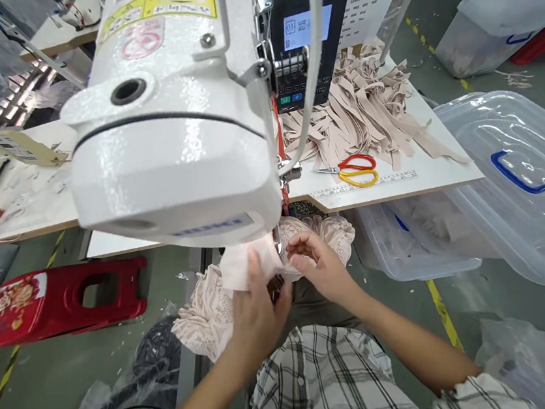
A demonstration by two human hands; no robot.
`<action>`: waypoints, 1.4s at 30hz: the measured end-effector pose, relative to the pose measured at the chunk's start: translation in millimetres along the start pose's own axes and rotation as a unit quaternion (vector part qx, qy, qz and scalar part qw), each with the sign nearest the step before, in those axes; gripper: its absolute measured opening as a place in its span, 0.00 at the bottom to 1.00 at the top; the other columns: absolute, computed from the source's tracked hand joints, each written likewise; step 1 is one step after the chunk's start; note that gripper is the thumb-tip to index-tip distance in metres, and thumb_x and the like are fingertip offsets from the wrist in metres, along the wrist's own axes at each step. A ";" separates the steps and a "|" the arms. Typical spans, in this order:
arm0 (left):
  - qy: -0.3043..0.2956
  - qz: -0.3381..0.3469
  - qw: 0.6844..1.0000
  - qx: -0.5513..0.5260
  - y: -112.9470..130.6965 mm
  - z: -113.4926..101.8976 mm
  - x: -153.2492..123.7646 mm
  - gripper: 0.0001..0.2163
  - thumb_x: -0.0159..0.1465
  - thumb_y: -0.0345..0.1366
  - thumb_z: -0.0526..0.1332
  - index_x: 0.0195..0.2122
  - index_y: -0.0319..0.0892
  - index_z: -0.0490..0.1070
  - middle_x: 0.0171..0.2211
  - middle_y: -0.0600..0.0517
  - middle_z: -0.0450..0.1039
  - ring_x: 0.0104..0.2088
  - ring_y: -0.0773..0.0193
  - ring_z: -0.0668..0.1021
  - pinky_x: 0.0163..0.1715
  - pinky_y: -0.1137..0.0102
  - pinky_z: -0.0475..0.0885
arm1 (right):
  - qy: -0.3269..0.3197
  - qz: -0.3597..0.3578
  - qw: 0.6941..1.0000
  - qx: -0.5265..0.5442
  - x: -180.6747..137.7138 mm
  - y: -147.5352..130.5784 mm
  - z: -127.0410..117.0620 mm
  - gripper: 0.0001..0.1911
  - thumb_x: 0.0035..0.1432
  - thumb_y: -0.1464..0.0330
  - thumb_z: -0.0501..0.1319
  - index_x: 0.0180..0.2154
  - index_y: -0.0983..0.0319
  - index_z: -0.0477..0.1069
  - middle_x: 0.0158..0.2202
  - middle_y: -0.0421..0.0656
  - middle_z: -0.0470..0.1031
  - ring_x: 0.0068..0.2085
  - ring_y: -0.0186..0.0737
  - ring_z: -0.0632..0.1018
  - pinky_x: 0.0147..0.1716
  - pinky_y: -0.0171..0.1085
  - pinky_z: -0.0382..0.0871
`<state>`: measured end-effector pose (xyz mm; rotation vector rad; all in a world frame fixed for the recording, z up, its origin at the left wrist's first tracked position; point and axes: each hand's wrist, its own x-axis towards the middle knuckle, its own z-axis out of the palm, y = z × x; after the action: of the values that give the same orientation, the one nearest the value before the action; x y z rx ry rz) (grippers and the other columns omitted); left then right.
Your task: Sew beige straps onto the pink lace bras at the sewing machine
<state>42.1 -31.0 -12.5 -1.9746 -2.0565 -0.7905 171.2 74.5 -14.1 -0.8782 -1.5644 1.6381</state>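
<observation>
A white sewing machine head (172, 173) fills the upper middle and hides part of the work beneath it. My left hand (260, 308) holds a smooth pale-pink fabric piece (236, 267) under the lit needle area, thumb and fingers closing on its edge. Just right of the presser foot (277, 239), my right hand (322, 266) has its fingers bent and apart from the thumb, close against a lace bra cup (340, 235). More gathered beige lace (208, 312) hangs below on the left.
Red-and-yellow-handled scissors (358, 169) lie by a ruler strip (378, 185) on the white tabletop (433, 173). Beige fabric strips (361, 113) are heaped behind, near a control panel (304, 37). Clear plastic bins (416, 240) stand right; a red stool (69, 299) is at left.
</observation>
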 end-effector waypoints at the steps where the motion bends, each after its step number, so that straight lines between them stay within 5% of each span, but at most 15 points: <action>1: -0.008 0.014 1.000 -0.009 9.7 0.0 -7.2 0.39 0.68 0.38 0.60 0.72 0.29 0.37 0.59 0.23 0.67 0.60 0.38 0.73 0.48 0.53 0.78 | -0.017 0.006 1.000 -0.015 -7.5 -1.0 -0.3 0.15 0.59 0.57 0.63 0.42 0.60 0.68 0.39 0.44 0.74 0.40 0.41 0.76 0.42 0.41 0.71; 5: -0.122 0.054 0.979 -0.152 29.9 -11.8 -29.1 0.39 0.68 0.36 0.60 0.72 0.30 0.37 0.55 0.28 0.73 0.53 0.44 0.79 0.43 0.59 0.80 | -0.001 0.054 0.999 -0.009 -31.2 -6.8 -8.5 0.13 0.63 0.57 0.59 0.34 0.60 0.71 0.31 0.41 0.74 0.32 0.38 0.73 0.31 0.36 0.69; 8: -0.200 0.013 0.937 -0.284 19.5 -33.7 -22.9 0.23 0.70 0.33 0.56 0.66 0.41 0.58 0.38 0.45 0.81 0.36 0.58 0.83 0.32 0.68 0.80 | 0.021 0.092 0.994 0.054 -35.9 -13.1 -19.0 0.16 0.60 0.54 0.62 0.32 0.61 0.71 0.27 0.38 0.70 0.28 0.34 0.71 0.28 0.33 0.66; 12: -0.103 0.065 0.961 -0.248 -0.4 -56.1 5.4 0.13 0.68 0.32 0.57 0.53 0.43 0.71 0.46 0.41 0.78 0.49 0.51 0.79 0.48 0.55 0.77 | -0.321 0.107 0.939 0.067 -29.7 -20.7 -22.9 0.17 0.62 0.54 0.60 0.34 0.62 0.74 0.26 0.37 0.71 0.26 0.32 0.70 0.25 0.31 0.64; 14: -0.207 0.036 0.945 -0.251 -10.0 -54.1 17.6 0.12 0.69 0.36 0.55 0.48 0.42 0.74 0.44 0.41 0.78 0.48 0.49 0.79 0.48 0.53 0.75 | -0.381 0.035 0.922 -0.056 -25.4 -19.1 -18.6 0.16 0.66 0.59 0.57 0.32 0.62 0.75 0.26 0.38 0.71 0.27 0.33 0.70 0.26 0.32 0.64; 16: -0.330 -0.083 0.899 -0.276 -21.7 -42.9 24.6 0.16 0.70 0.41 0.51 0.36 0.41 0.76 0.29 0.45 0.78 0.33 0.54 0.80 0.36 0.59 0.77 | -0.297 -0.063 0.918 -0.253 -21.9 -12.4 -12.3 0.15 0.67 0.66 0.56 0.29 0.62 0.74 0.24 0.40 0.71 0.26 0.34 0.70 0.25 0.33 0.60; 19: -0.401 -0.180 0.831 -0.339 -38.0 -20.3 25.0 0.24 0.71 0.48 0.45 0.25 0.43 0.71 0.18 0.49 0.71 0.24 0.59 0.77 0.28 0.64 0.75 | -0.169 -0.194 0.845 -0.469 -16.9 3.0 -4.6 0.14 0.67 0.72 0.54 0.30 0.63 0.74 0.25 0.44 0.73 0.27 0.38 0.71 0.25 0.36 0.56; 21: -0.423 -0.238 0.742 -0.463 -42.9 -8.9 20.6 0.24 0.69 0.54 0.48 0.27 0.42 0.71 0.18 0.51 0.71 0.22 0.60 0.76 0.25 0.67 0.73 | -0.162 -0.264 0.808 -0.500 -12.7 12.5 -3.0 0.15 0.69 0.72 0.52 0.35 0.63 0.76 0.25 0.44 0.74 0.28 0.38 0.72 0.27 0.37 0.58; 23: -0.405 -0.304 0.647 -0.570 -42.1 -3.5 14.9 0.23 0.64 0.59 0.55 0.29 0.41 0.70 0.18 0.54 0.67 0.21 0.63 0.74 0.23 0.69 0.70 | -0.164 -0.319 0.800 -0.481 -8.7 19.1 -4.1 0.16 0.70 0.70 0.50 0.40 0.61 0.76 0.27 0.43 0.75 0.29 0.39 0.73 0.29 0.37 0.62; 24: -0.377 -0.329 0.626 -0.597 -40.3 -3.1 12.1 0.22 0.62 0.59 0.58 0.30 0.41 0.70 0.19 0.55 0.66 0.20 0.66 0.72 0.23 0.70 0.68 | -0.155 -0.330 0.806 -0.466 -7.6 21.1 -5.0 0.16 0.71 0.70 0.49 0.42 0.60 0.76 0.30 0.44 0.77 0.32 0.40 0.75 0.31 0.38 0.65; 26: -0.314 -0.343 0.661 -0.588 -35.9 -6.1 8.0 0.20 0.64 0.56 0.58 0.31 0.42 0.69 0.22 0.57 0.65 0.21 0.69 0.68 0.24 0.73 0.65 | -0.097 -0.313 0.842 -0.429 -7.9 22.9 -6.0 0.14 0.70 0.68 0.51 0.46 0.60 0.75 0.38 0.47 0.78 0.39 0.43 0.77 0.37 0.41 0.70; 29: -0.276 -0.303 0.768 -0.492 -31.1 -14.1 5.5 0.19 0.70 0.50 0.52 0.28 0.42 0.68 0.22 0.56 0.63 0.22 0.68 0.66 0.25 0.72 0.62 | -0.017 -0.248 0.896 -0.368 -13.9 22.9 -2.2 0.11 0.67 0.63 0.58 0.46 0.60 0.74 0.42 0.49 0.78 0.43 0.46 0.77 0.42 0.44 0.73; 32: -0.279 -0.244 0.843 -0.390 -30.3 -19.0 5.2 0.19 0.71 0.46 0.50 0.25 0.43 0.67 0.19 0.57 0.61 0.21 0.67 0.66 0.25 0.71 0.60 | -0.041 -0.203 0.919 -0.337 -20.1 24.0 7.1 0.12 0.67 0.61 0.58 0.44 0.60 0.75 0.40 0.47 0.78 0.40 0.43 0.79 0.37 0.40 0.75; 37: -0.282 -0.230 0.860 -0.358 -32.6 -17.8 4.0 0.18 0.70 0.43 0.49 0.25 0.43 0.66 0.20 0.56 0.65 0.21 0.66 0.68 0.26 0.71 0.61 | -0.028 -0.220 0.923 -0.315 -19.5 29.4 18.4 0.09 0.68 0.65 0.58 0.40 0.61 0.75 0.37 0.45 0.80 0.38 0.39 0.80 0.35 0.36 0.76; 42: -0.273 -0.225 0.862 -0.363 -31.7 -10.8 1.9 0.17 0.70 0.43 0.47 0.26 0.44 0.63 0.23 0.54 0.67 0.26 0.64 0.70 0.28 0.70 0.62 | 0.008 -0.273 0.891 -0.363 -18.4 34.7 25.7 0.09 0.67 0.70 0.57 0.35 0.60 0.75 0.32 0.43 0.81 0.33 0.37 0.80 0.31 0.34 0.73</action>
<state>8.7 -33.9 -10.3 -2.2872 -2.9535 -1.3994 158.0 44.4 -47.5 -0.6897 -2.2048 0.6317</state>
